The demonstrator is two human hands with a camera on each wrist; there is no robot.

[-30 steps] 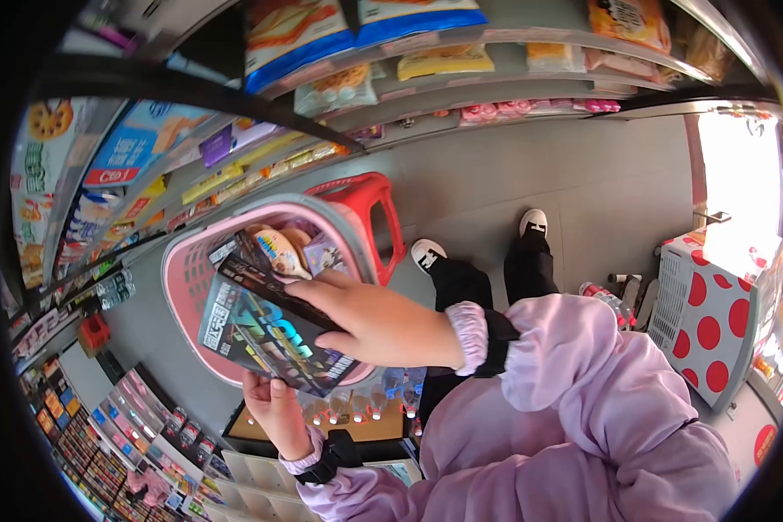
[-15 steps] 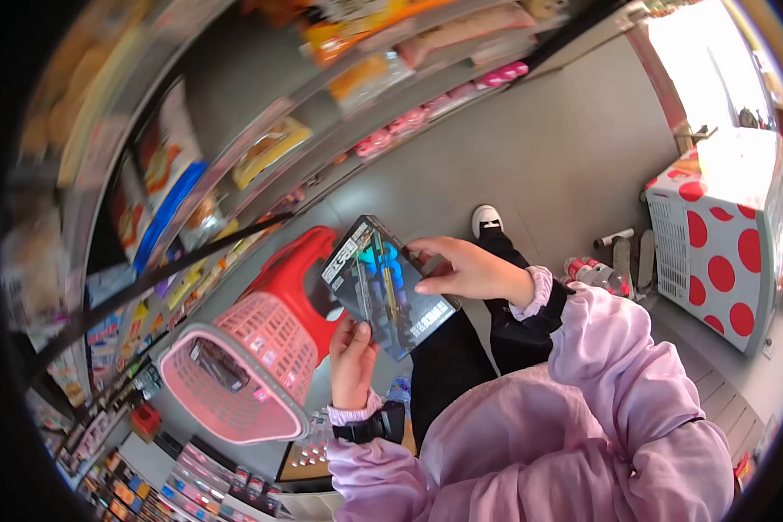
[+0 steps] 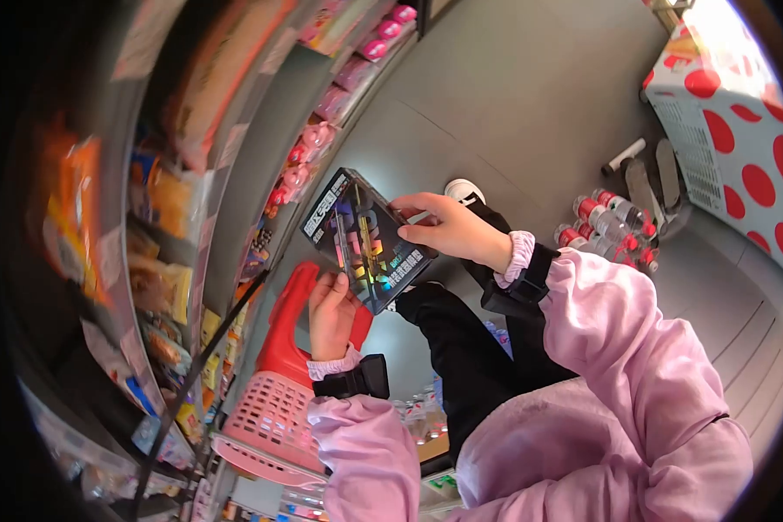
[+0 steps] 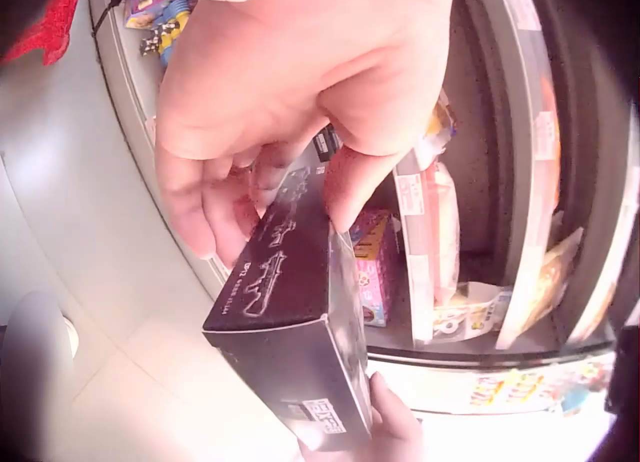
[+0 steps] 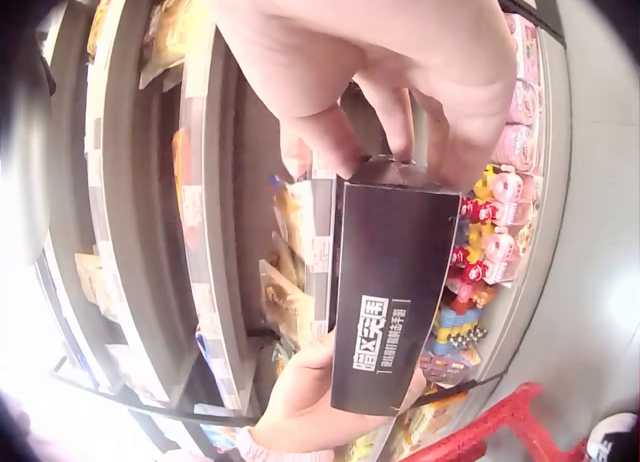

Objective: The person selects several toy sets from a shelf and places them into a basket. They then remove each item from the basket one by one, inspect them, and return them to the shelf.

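In the head view a dark box (image 3: 370,244) with shiny, rainbow-tinted print is held tilted between both hands. The left hand (image 3: 332,317) grips its lower left edge, thumb on the front. On its right edge the right hand (image 3: 457,230) pinches it between thumb and fingers. Seen from the left wrist, the left hand (image 4: 300,92) holds one narrow side of the box (image 4: 290,282). The right wrist view has the right hand (image 5: 385,72) at the box's top end, above a side (image 5: 390,292) with white lettering.
A pink basket (image 3: 274,422) stands beside a red stool (image 3: 283,335) below the left hand. Shelves with packaged snacks (image 3: 161,287) line the left. Bottles with red labels (image 3: 613,226) and a white box with red dots (image 3: 731,139) are at the right.
The box has left the area over the pink basket and moved right, held in both hands. The head view has turned, so shelves and basket sit differently, and the bottles show more fully.
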